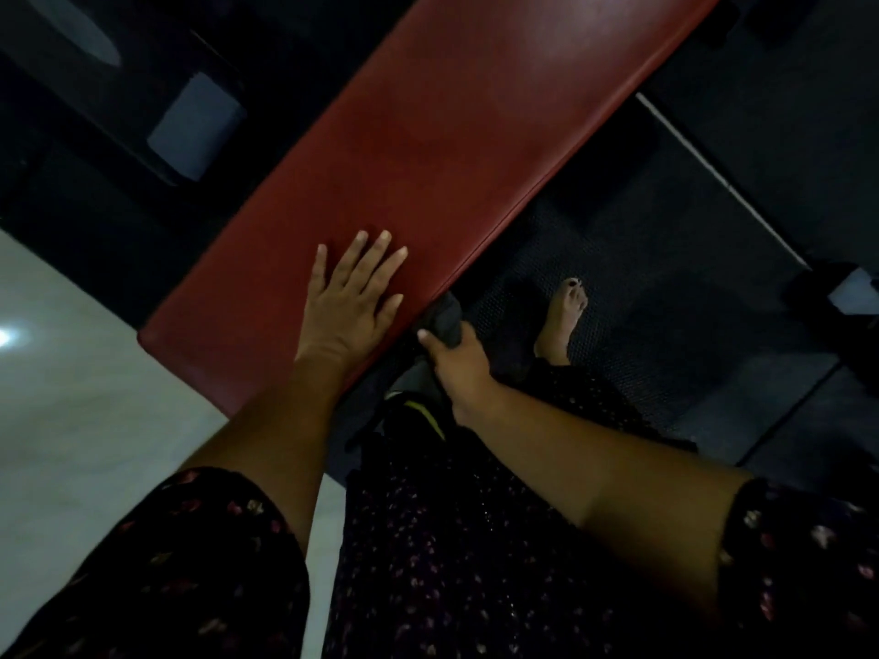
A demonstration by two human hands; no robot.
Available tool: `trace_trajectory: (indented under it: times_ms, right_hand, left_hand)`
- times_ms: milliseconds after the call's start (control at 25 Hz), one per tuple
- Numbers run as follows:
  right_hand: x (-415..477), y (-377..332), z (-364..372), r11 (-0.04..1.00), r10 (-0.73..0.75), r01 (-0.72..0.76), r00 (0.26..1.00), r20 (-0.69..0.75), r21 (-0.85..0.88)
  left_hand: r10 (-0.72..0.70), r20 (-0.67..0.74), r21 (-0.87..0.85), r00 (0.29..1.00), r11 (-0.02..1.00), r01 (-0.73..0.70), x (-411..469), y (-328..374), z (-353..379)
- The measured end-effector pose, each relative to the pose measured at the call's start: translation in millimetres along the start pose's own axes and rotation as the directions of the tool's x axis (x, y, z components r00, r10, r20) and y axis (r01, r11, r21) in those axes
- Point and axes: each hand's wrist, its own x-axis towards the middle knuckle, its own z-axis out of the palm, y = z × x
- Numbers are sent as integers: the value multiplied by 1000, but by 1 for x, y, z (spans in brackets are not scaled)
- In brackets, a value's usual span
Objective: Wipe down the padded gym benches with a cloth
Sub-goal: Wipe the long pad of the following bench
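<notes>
Bench edge (505, 229): cloth (447, 319) in right fingers (434, 345)

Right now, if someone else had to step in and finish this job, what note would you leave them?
Left hand: flat on top of the red bench near its end, fingers straight, holding nothing.
Right hand: grips the cloth, pressed against the bench's long side edge just below the top.
Done: cannot tell. The dim picture shows no clear wiped area on the pad.
Left: probably the whole top of this bench beyond the left hand, then the rest of the side edge. No other bench is in view.
</notes>
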Motion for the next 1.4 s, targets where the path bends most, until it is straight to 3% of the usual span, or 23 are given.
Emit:
trace_trajectory:
  times_ms: [80,280,400,520,640,720,880,1000,1040,1120,1160,1200,1240,1280,1320,1360,1400]
  right_hand:
    - [3,-12,-11,1000,2,-2,1000,-7,-20]
    - [34,-73,-46,994,-84,98,972,-218,56]
    - [13,-42,-18,998,-27,35,991,-135,59]
    - [-18,13,17,992,127,-126,990,66,-18]
    - [-16,-7,9,990,76,-74,997,-19,122]
    - [2,-38,-12,997,-27,37,989,-148,68]
    - [13,-57,-26,992,23,-8,993,-114,126]
    - [-9,-13,10,995,73,-76,997,-37,-65]
    - [-18,2,22,991,126,-124,992,29,-54]
    - [-26,25,31,954,146,-99,978,147,-284]
    - [-31,30,27,814,85,66,969,230,-577]
    - [-35,28,18,496,35,320,922,386,-808]
    - [-36,24,8,31,-17,573,820,572,-819]
    - [-40,15,-6,-388,-64,687,645,761,-615]
    - [-39,4,-16,-675,-38,670,386,922,-309]
    - [-32,-10,-27,-819,68,571,187,980,-52]
    - [-20,-26,-36,-885,192,449,104,976,126]
  left_hand:
    - [-13,5,19,1000,1000,13,-2,-1,1]
    - [-8,47,37,999,999,6,-2,-1,3]
    - [5,-11,46,1000,999,-5,-3,-3,6]
    - [1,-48,13,999,1000,0,-4,-3,7]
    - [-12,-75,28,997,1000,15,-7,-4,6]
    - [-31,-42,48,999,998,32,-15,-6,5]
    - [-66,-9,9,998,998,66,-17,-1,2]
    - [-78,11,-35,997,996,78,-23,-8,-1]
    - [-81,22,-41,996,996,82,-31,-12,-2]
    - [-106,8,-26,994,994,106,-52,-21,-4]
    - [-150,-2,-26,989,988,150,-62,-25,-6]
    - [-220,-5,-36,975,975,220,-72,-30,-8]
    - [-305,1,-48,952,951,305,-80,-33,-11]
    - [-391,16,-55,920,919,391,-88,-35,-14]
    - [-463,30,-53,886,884,464,-95,-36,-17]
    - [-520,40,-47,853,852,522,-100,-35,-19]
    - [-570,54,-44,820,819,572,-104,-33,-20]
